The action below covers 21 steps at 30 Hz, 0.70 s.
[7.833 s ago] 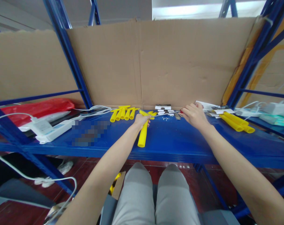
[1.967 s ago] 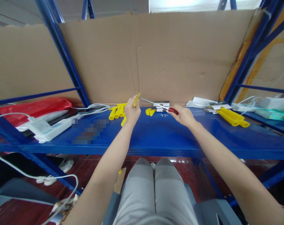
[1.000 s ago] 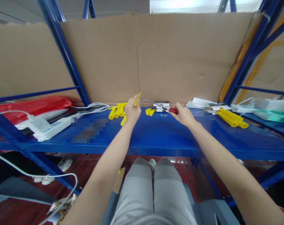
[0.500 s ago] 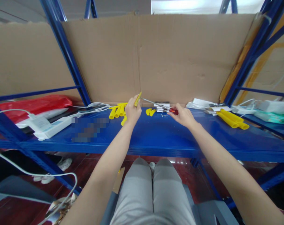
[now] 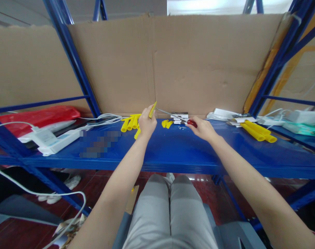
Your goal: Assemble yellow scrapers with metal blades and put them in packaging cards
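Observation:
My left hand (image 5: 147,122) is closed around a small flat yellow piece (image 5: 152,109), raised above the shelf. In my right hand (image 5: 202,128) is a screwdriver (image 5: 191,123) with a red handle; its long metal shaft points left, the tip close to the yellow piece. Whether the tip touches it I cannot tell. Beneath the shaft lie small yellow parts (image 5: 167,123), a scatter of tiny metal bits (image 5: 182,128) and a white-and-black stack (image 5: 179,117). Yellow tubes (image 5: 131,123) lie just left of my left hand.
The blue shelf (image 5: 178,152) is backed by a cardboard sheet (image 5: 199,65). At the left are a white power strip (image 5: 59,141), cables (image 5: 108,118) and a red bag (image 5: 43,116). More yellow tubes (image 5: 258,132) lie at the right. Blue posts (image 5: 74,62) frame the shelf.
The screwdriver's red handle appears slightly turned in my right hand. Both hands stay in nearly the same place.

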Each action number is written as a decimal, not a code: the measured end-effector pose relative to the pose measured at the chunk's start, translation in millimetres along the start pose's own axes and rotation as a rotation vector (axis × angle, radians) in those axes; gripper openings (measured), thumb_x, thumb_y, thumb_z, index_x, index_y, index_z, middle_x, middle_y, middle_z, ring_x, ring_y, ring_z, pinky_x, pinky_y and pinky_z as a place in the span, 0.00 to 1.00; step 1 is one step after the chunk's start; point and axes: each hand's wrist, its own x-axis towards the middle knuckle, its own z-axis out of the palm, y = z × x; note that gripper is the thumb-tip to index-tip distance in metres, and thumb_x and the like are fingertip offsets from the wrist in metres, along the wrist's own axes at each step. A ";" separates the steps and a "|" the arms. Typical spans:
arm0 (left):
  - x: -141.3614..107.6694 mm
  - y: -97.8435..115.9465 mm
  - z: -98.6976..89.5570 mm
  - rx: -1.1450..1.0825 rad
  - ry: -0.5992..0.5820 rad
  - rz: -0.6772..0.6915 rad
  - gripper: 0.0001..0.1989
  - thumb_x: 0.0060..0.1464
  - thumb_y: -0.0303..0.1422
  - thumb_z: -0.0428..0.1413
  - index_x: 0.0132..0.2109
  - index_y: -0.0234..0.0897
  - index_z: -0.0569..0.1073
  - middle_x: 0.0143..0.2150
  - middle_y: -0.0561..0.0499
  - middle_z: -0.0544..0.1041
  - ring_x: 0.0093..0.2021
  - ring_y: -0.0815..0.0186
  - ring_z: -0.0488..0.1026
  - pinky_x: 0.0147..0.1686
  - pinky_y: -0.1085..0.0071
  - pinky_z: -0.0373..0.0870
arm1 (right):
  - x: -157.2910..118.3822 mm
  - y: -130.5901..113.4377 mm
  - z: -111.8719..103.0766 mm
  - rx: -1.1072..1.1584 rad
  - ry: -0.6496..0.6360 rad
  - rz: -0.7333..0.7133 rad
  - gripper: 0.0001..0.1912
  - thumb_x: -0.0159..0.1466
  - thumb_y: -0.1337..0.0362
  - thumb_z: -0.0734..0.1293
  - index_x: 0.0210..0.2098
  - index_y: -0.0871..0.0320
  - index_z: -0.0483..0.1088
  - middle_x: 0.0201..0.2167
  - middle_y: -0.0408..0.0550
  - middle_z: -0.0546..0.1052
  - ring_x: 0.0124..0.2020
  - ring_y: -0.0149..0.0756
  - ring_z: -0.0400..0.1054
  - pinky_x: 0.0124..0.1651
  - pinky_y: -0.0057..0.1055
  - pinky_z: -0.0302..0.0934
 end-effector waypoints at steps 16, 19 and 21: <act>1.0 -0.7 -0.1 0.054 0.047 0.051 0.15 0.64 0.40 0.48 0.50 0.39 0.73 0.44 0.45 0.79 0.48 0.60 0.77 0.52 0.62 0.72 | -0.9 -3.0 -1.1 0.013 -0.029 -0.013 0.15 0.68 0.55 0.58 0.44 0.57 0.71 0.39 0.56 0.80 0.38 0.48 0.75 0.35 0.35 0.61; 0.7 0.3 0.0 0.078 0.052 0.062 0.15 0.64 0.40 0.48 0.49 0.39 0.74 0.44 0.45 0.79 0.47 0.60 0.77 0.51 0.63 0.72 | -0.5 0.0 0.7 0.065 0.008 0.002 0.14 0.66 0.55 0.61 0.44 0.56 0.70 0.37 0.54 0.80 0.36 0.46 0.75 0.35 0.34 0.61; 0.5 1.6 -0.3 0.082 0.054 0.064 0.14 0.64 0.39 0.48 0.49 0.39 0.74 0.44 0.45 0.80 0.47 0.61 0.77 0.51 0.64 0.72 | -0.6 2.6 1.5 0.073 0.027 0.014 0.13 0.65 0.56 0.62 0.44 0.56 0.69 0.35 0.52 0.80 0.34 0.45 0.75 0.34 0.33 0.60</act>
